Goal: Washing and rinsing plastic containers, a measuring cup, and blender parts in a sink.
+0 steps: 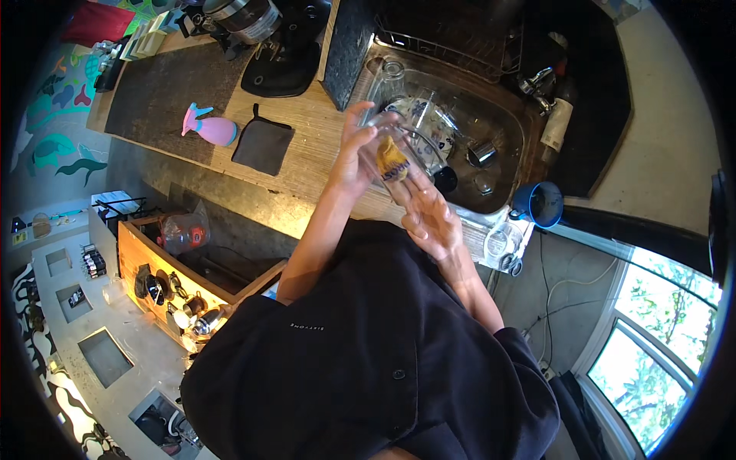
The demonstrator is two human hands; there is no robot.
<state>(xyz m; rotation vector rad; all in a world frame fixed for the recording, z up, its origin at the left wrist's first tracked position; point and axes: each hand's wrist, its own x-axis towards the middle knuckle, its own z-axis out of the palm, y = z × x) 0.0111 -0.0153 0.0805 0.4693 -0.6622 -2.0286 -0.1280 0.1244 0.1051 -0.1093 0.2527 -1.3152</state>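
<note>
A clear drinking glass (392, 164) with printed letters and a yellow-brown patch is tilted between both hands, over the sink's near edge. My left hand (355, 152) grips its upper left end, with the thumb on the near side. My right hand (430, 215) is palm up, its fingers against the lower end of the glass. Just behind is the metal sink (497, 132), holding a patterned plate (445, 135), a clear glass vessel (393, 80) and a small metal cup (480, 154). A dark curved handle and a round black piece (445, 179) show beside the drinking glass.
Left on the wooden counter (313, 138) are a pink spray bottle (215, 131), a dark square cloth pad (263, 145) and a black tray (284, 75). A blue mug (539, 204) stands at the sink's right corner, near a clear glass (501, 242). The faucet (537, 83) is at the back right.
</note>
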